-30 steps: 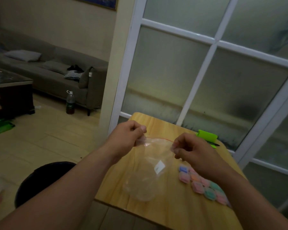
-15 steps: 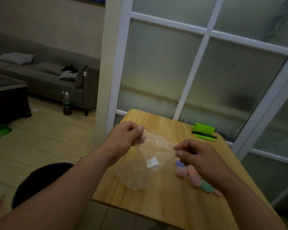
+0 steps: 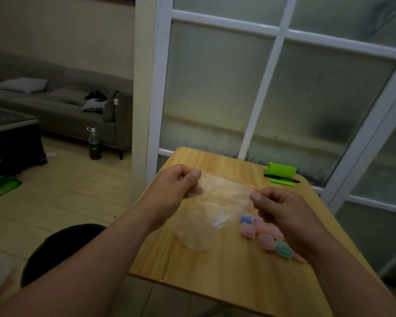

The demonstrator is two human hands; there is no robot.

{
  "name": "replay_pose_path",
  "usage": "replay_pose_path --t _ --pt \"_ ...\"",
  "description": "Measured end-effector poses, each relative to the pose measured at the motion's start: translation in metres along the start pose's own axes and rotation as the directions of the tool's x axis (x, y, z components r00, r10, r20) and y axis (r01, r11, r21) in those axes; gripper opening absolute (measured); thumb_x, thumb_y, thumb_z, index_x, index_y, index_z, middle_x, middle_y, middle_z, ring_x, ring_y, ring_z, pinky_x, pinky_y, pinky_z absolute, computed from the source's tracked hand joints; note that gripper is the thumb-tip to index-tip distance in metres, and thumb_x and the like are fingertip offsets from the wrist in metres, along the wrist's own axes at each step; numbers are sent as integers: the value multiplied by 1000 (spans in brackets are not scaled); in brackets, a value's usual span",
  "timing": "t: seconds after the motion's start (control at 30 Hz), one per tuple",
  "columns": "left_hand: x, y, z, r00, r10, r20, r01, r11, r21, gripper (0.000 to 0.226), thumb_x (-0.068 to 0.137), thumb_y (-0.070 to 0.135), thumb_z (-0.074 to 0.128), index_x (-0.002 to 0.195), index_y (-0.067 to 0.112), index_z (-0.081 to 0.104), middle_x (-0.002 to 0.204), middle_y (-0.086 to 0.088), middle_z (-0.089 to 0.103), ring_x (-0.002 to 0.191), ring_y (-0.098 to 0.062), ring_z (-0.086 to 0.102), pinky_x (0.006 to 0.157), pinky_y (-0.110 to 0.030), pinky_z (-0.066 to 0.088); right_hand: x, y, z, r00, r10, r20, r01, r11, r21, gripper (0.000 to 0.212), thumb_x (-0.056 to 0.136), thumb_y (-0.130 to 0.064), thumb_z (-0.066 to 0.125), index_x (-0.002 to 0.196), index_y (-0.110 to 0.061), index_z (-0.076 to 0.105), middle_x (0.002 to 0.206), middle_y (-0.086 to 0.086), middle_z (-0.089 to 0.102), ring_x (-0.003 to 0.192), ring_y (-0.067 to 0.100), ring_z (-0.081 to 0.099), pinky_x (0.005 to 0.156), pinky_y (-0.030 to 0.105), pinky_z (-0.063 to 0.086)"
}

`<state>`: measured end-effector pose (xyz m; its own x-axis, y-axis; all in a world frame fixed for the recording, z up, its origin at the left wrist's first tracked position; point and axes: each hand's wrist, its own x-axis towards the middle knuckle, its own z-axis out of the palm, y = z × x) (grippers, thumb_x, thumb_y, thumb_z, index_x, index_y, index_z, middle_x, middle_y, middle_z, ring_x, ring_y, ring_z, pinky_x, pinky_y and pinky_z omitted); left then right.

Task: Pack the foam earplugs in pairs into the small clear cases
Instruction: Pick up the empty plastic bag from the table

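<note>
left grip (image 3: 176, 186) + right grip (image 3: 281, 211): pinch bag (image 3: 217, 200) | cases (image 3: 247, 229) beneath right grip

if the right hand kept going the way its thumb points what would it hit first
Probably the left hand. The right hand points left along the red-edged top of the clear bag, which both pinch; only that slack bag lies between. Depth is unclear.

Single head-worn view, forward and down, close over the table (image 3: 215, 282).
</note>
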<state>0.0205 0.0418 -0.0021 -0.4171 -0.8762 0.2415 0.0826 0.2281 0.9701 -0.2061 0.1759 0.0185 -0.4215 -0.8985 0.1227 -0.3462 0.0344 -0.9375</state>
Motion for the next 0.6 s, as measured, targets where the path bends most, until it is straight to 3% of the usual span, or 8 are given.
replay_pose_path --t 0.23,0.37,0.47,0.6 --pt "-1 2 5 999 14 34 -15 1000 26 22 105 19 59 101 0 70 81 0 76 83 -17 72 86 -35 62 -1 5 -7 998 -45 -33 44 999 -21 17 98 -27 72 90 -13 79 73 5 66 66 12 57 71 38 51" --pt "-2 6 5 1000 28 9 -29 999 37 22 104 18 60 99 -1 70 81 -1 77 91 -27 73 89 -38 62 -3 7 -7 998 -60 -31 59 998 -25 18 98 -27 72 89 -14 78 71 3 65 66 12 57 69 36 51" --pt "-2 6 2 1000 24 5 -24 997 69 21 105 21 60 98 3 71 84 -2 77 91 -24 73 91 -39 62 -5 7 -5 999 -49 2 49 998 -49 17 99 -31 71 90 -20 79 74 4 68 69 14 59 68 35 53" --pt "-3 7 -6 999 31 -28 -29 996 84 21 104 23 60 97 5 71 84 -4 77 89 -27 73 90 -45 62 -3 6 5 998 -52 20 52 999 3 18 99 -26 71 92 -12 78 69 1 63 64 10 55 65 30 50"
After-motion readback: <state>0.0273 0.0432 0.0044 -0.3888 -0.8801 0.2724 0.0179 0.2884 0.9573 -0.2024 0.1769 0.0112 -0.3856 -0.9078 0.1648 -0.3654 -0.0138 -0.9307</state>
